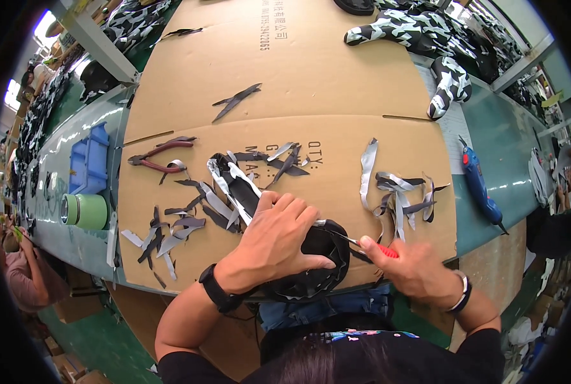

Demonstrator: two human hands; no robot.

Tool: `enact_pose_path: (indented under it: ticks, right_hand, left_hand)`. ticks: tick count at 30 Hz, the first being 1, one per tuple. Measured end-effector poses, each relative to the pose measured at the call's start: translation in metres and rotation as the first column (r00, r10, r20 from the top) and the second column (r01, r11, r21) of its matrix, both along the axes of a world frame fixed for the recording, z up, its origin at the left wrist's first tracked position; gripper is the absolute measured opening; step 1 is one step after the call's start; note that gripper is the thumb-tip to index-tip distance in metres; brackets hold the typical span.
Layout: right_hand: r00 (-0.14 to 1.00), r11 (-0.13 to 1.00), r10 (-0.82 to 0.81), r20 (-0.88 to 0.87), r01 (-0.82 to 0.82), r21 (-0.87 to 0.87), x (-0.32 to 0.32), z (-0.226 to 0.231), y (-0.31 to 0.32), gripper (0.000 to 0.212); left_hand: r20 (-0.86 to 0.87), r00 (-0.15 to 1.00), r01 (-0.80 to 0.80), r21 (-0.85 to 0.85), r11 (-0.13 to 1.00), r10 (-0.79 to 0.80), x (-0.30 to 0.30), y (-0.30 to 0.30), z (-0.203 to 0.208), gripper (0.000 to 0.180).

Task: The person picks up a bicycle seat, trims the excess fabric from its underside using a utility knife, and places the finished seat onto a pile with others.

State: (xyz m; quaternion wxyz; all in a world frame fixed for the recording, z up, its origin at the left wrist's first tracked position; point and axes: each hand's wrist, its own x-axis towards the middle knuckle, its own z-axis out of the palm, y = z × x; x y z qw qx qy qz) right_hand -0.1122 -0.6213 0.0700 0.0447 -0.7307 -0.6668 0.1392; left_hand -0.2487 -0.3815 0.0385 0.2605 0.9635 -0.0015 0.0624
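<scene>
The left hand (274,232) lies across the middle of the black-and-white piece (239,191), its fingers bent over the far side and its thumb spread out over the wide end. The left fingertips are partly hidden, so I cannot tell how tightly they close. The piece runs beneath these fingers: its narrow end points away to their left, its wide, hollow end sits just below them, nearest the body.

The right hand (420,272) has its fingers wrapped around the red handle of a tool (388,251), whose thin metal shaft reaches left from the fingers to the edge of the piece.

All this rests on cardboard (337,83). Grey and black scraps (176,232) lie left of the left fingers, with pliers (150,155) beyond them, farther from the body. More strips (401,198) lie just beyond the right fingers. Well left of the left fingers, off the cardboard, a green mug (88,212) stands near a blue bin (88,160). Beyond the right fingers and to their right lies a blue power tool (479,182); farther out is a patterned pad (450,86).
</scene>
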Motion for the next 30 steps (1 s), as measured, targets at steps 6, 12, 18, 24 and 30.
enact_pose_path:
  ticks: [6,12,18,24,30]
  right_hand:
    - [0.924,0.950,-0.268,-0.272,0.300,0.084,-0.059,-0.028,-0.028,0.078]
    - [0.705,0.666,-0.347,-0.619,0.649,0.367,-0.063,-0.037,-0.014,0.070]
    - [0.870,0.753,-0.192,-0.454,0.427,0.500,-0.036,-0.014,0.055,0.059]
    - [0.397,0.620,-0.404,-0.825,0.781,0.073,-0.014,-0.017,0.033,0.048]
    - [0.285,0.723,-0.315,-0.905,0.690,-0.034,-0.021,-0.013,0.035,0.048]
  left_hand:
    - [0.043,0.999,-0.014,0.011,1.000,0.013,0.001,-0.002,-0.004,0.066]
    - [-0.018,0.995,-0.101,0.091,0.991,0.103,-0.005,-0.027,0.020,0.059]
    - [-0.020,0.966,-0.249,0.218,0.944,0.259,-0.012,-0.055,0.045,0.050]
    - [0.010,0.885,-0.465,0.075,0.882,0.466,-0.029,-0.050,0.007,0.064]
    - [0.261,0.917,-0.310,-0.010,0.951,0.302,-0.003,-0.063,0.023,0.034]
